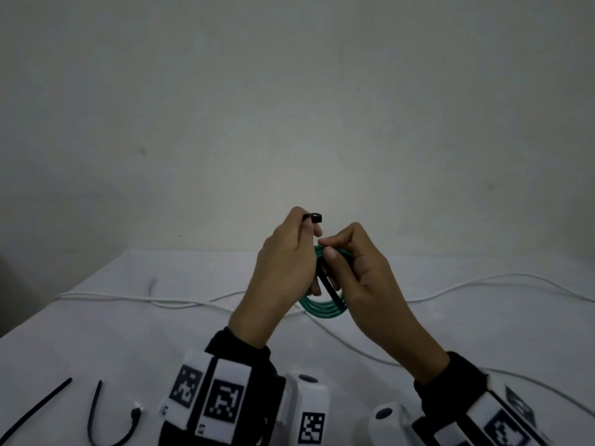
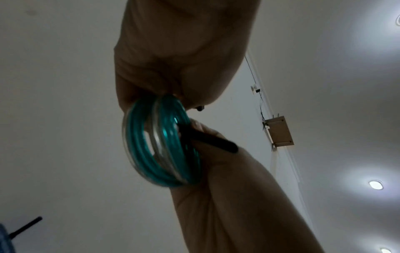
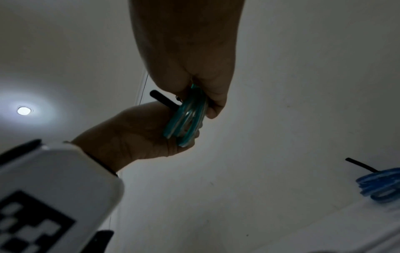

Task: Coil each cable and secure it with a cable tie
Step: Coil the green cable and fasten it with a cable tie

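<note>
Green cable coil (image 1: 323, 309), light and springy, sits clamped in left hand (image 1: 283, 272) fingers while right hand (image 1: 363, 281) fingers pinch the stiff black cable tie (image 1: 331, 289); hold best kept across all loops.

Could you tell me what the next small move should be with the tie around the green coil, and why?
Probably feed the tail into the head. The left hand holds the black cable tie with its head sticking up above the fingers, and the right hand pinches the strap where it crosses the green coil. The tie looks unclosed, so the coil is not secured yet.
</note>
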